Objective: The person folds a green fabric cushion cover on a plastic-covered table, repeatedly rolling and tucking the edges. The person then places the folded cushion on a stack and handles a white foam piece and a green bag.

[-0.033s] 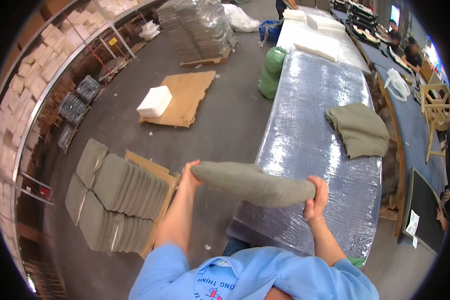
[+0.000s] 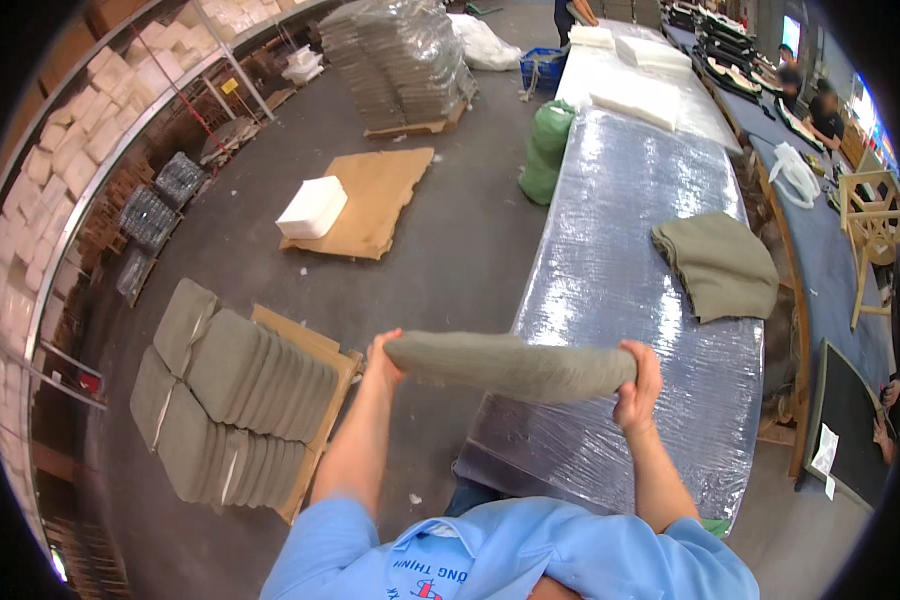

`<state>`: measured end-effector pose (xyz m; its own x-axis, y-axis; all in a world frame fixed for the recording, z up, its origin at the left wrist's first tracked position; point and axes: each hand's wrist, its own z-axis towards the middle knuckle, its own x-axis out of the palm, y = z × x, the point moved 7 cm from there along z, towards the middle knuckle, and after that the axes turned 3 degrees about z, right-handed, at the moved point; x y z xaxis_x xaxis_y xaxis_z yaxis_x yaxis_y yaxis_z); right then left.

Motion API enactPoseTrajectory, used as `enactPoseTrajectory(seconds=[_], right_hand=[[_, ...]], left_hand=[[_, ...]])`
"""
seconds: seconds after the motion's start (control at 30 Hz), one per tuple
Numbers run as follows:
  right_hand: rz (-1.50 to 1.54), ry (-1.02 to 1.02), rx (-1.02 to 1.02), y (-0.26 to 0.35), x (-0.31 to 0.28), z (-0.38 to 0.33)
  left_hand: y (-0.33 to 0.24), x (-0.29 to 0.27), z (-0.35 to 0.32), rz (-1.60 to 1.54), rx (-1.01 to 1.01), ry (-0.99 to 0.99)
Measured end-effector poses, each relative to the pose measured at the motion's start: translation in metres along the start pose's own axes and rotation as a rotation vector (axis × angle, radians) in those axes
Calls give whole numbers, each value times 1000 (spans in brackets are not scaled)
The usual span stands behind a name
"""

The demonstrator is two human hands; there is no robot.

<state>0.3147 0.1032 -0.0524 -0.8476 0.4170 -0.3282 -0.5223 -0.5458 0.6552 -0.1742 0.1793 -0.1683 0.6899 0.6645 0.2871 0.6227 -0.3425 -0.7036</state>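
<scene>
Cushion (image 2: 510, 366), olive-grey, is suspended between both hands: left hand (image 2: 383, 357) grips one end; right hand (image 2: 640, 387) grips the other, above the plastic-covered table (image 2: 610, 270). Folded cloth (image 2: 720, 268) lies farther along the table.

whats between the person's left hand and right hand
In the head view, a grey-green cushion fills the stretch between the left hand and the right hand; each hand grips one end.

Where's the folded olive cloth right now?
In the head view, the folded olive cloth lies on the right side of the plastic-covered table, beyond your right hand.
</scene>
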Motion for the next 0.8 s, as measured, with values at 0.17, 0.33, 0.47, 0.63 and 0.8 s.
enactPoseTrajectory(seconds=[0.17,0.33,0.47,0.63,0.8], right_hand=[[49,-40,-25,-13,-13,68],[-36,-45,-51,31,-54,80],[-174,-34,-88,71,-98,65],[-366,31,-38,58,-110,19],[-453,176,-73,71,-57,-15]], left_hand=[[55,-11,-27,-148,-56,180],[107,-9,-46,-198,-231,189],[149,18,-47,-152,-324,255],[194,4,-41,414,-287,228],[203,-50,-24,429,-194,102]])
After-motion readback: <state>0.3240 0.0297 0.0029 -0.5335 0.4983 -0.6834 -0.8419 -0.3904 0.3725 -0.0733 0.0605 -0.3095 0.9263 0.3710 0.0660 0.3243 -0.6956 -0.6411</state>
